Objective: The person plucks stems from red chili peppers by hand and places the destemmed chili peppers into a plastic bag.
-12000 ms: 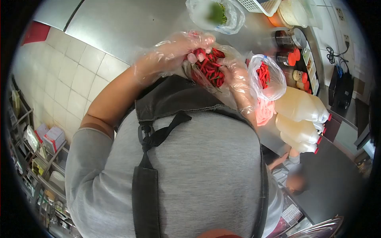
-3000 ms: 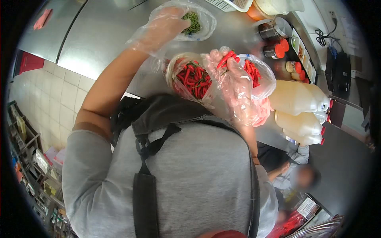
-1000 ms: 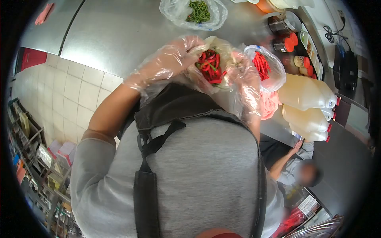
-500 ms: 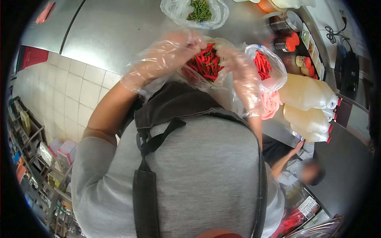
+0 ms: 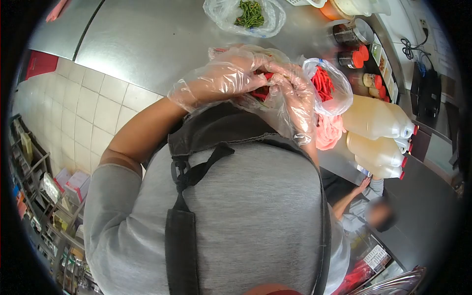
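Note:
Both my hands wear clear plastic gloves and meet over a plastic bag of red chilies (image 5: 260,92). My left hand (image 5: 241,70) reaches in from the left, its fingers closed at a red chili (image 5: 268,75) that shows between the two hands. From the right, my right hand (image 5: 296,91) has its fingers curled in a pinch at the same spot. The hands hide most of the chilies below. Just right of my right hand, a second plastic bag (image 5: 341,101) holds more red chilies (image 5: 322,83). Farther back lies a bag with green stems (image 5: 250,14).
A pink cloth or glove (image 5: 329,132) lies beside large jugs of pale liquid (image 5: 376,115) on the right. Red-lidded jars (image 5: 350,59) stand behind them on the steel table (image 5: 142,42). A co-worker's arm (image 5: 346,201) shows at lower right. Shelving (image 5: 44,196) stands at left.
My hands were apart on either side of the bag; now they are together over it, covering most of the chilies. The left hand moved right.

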{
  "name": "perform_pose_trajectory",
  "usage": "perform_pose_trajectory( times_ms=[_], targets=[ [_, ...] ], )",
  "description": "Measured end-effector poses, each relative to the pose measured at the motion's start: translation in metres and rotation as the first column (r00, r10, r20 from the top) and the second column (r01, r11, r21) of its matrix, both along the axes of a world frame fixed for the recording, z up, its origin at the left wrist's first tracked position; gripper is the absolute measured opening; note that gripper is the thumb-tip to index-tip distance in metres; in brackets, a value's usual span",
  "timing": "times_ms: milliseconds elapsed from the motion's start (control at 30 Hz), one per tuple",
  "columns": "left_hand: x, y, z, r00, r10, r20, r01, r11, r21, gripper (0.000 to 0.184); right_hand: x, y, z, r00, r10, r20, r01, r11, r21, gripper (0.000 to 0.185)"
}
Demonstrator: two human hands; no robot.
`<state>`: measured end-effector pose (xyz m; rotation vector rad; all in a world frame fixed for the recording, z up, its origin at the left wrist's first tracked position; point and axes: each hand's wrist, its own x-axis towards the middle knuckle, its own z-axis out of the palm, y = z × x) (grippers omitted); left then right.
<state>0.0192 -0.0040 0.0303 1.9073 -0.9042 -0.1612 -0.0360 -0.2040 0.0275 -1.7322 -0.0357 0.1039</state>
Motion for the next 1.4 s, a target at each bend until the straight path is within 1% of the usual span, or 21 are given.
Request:
perform_pose_trajectory(
  times_ms=[33, 67, 133, 200, 333, 433, 500, 667, 733, 800, 833, 933, 967, 1000, 1033, 1067, 1133, 1167, 1233, 1300, 1400],
  targets=[
    [-0.001, 0.001, -0.007, 1.0, 0.005, 0.002, -0.005, 1.0, -0.002, 0.029, 0.001, 0.001, 0.0, 0.998, 0.021, 0.058, -0.02, 1.0, -0.015, 0.023],
    [-0.004, 0.002, -0.02, 0.99, -0.008, -0.14, -0.005, 0.996, -0.09, 0.029, 0.001, 0.005, 0.0, 0.998, 0.027, 0.059, -0.026, 1.0, -0.016, 0.023],
    [-0.007, 0.003, -0.025, 0.96, -0.031, -0.279, -0.019, 0.984, -0.174, 0.029, -0.003, 0.014, -0.005, 0.968, -0.236, -0.09, 0.249, 0.952, 0.18, 0.019],
    [-0.007, 0.0, -0.023, 0.914, -0.022, -0.404, -0.037, 0.99, -0.139, 0.029, -0.006, 0.009, -0.017, 0.959, -0.263, -0.11, 0.283, 0.924, 0.257, 0.017],
    [-0.008, -0.003, -0.032, 0.975, 0.02, -0.223, -0.05, 0.99, -0.13, 0.027, -0.009, 0.006, -0.029, 0.948, -0.304, -0.092, 0.315, 0.863, 0.395, 0.012],
    [-0.011, -0.006, -0.027, 0.949, 0.036, -0.313, -0.078, 0.989, -0.123, 0.026, -0.009, 0.009, -0.021, 0.939, -0.318, -0.129, 0.343, 0.88, 0.329, 0.012],
    [-0.011, -0.006, -0.016, 0.858, 0.025, -0.513, -0.076, 0.994, -0.077, 0.025, -0.012, 0.005, -0.022, 0.951, -0.293, -0.102, 0.31, 0.901, 0.304, 0.012],
    [-0.005, -0.002, -0.024, 0.93, -0.074, -0.361, 0.014, 0.986, -0.166, 0.033, -0.011, 0.0, -0.018, 0.98, -0.191, -0.053, 0.196, 0.901, 0.387, 0.012],
    [-0.005, 0.0, -0.029, 0.938, -0.068, -0.339, 0.021, 0.99, -0.142, 0.032, -0.012, 0.002, -0.007, 0.961, -0.19, -0.201, 0.255, 0.888, 0.382, 0.013],
    [-0.002, -0.001, -0.044, 0.999, -0.018, -0.037, 0.01, 0.977, -0.215, 0.03, -0.011, 0.01, 0.003, 0.939, -0.228, -0.256, 0.314, 0.872, 0.375, 0.013],
    [-0.002, 0.0, -0.045, 0.999, -0.018, -0.038, 0.009, 0.977, -0.215, 0.03, -0.011, 0.012, 0.005, 0.914, -0.264, -0.309, 0.37, 0.854, 0.366, 0.012],
    [0.003, 0.006, -0.038, 0.977, -0.007, -0.212, -0.038, 0.977, -0.208, 0.032, 0.004, 0.005, -0.003, 0.949, -0.183, -0.257, 0.296, 0.802, 0.518, 0.009],
    [0.004, 0.01, -0.035, 0.872, -0.04, -0.487, -0.112, 0.954, -0.279, 0.03, 0.005, 0.004, -0.006, 0.949, -0.183, -0.258, 0.296, 0.802, 0.518, 0.009],
    [0.005, 0.013, -0.034, 0.692, -0.097, -0.716, -0.204, 0.925, -0.322, 0.03, 0.004, 0.002, -0.01, 0.963, -0.188, -0.193, 0.249, 0.894, 0.373, 0.008],
    [0.008, 0.014, -0.037, 0.691, -0.097, -0.716, -0.204, 0.925, -0.322, 0.03, 0.003, 0.001, -0.013, 0.975, -0.179, -0.128, 0.203, 0.956, 0.212, 0.009],
    [0.012, 0.016, -0.042, 0.639, -0.103, -0.762, -0.294, 0.883, -0.366, 0.025, 0.003, 0.001, -0.017, 0.975, -0.179, -0.128, 0.203, 0.956, 0.212, 0.009],
    [0.013, 0.015, -0.041, 0.576, -0.079, -0.814, -0.446, 0.804, -0.393, 0.019, 0.004, 0.003, -0.026, 0.991, 0.128, 0.034, -0.115, 0.959, -0.259, 0.014],
    [0.014, 0.016, -0.042, 0.575, -0.076, -0.815, -0.449, 0.803, -0.392, 0.019, 0.008, 0.004, -0.035, 0.991, 0.131, 0.033, -0.118, 0.959, -0.258, 0.014],
    [0.016, 0.019, -0.043, 0.586, -0.055, -0.808, -0.446, 0.811, -0.378, 0.018, 0.015, 0.011, -0.046, 0.792, 0.548, 0.271, -0.179, 0.632, -0.754, 0.032],
    [0.015, 0.02, -0.046, 0.58, -0.059, -0.813, -0.434, 0.822, -0.369, 0.021, 0.015, 0.011, -0.048, 0.81, 0.51, 0.29, -0.131, 0.639, -0.758, 0.039],
    [0.013, 0.021, -0.046, 0.579, -0.052, -0.814, -0.406, 0.847, -0.343, 0.026, 0.026, 0.007, -0.046, 0.768, 0.57, 0.291, -0.108, 0.564, -0.819, 0.028]
  ],
)
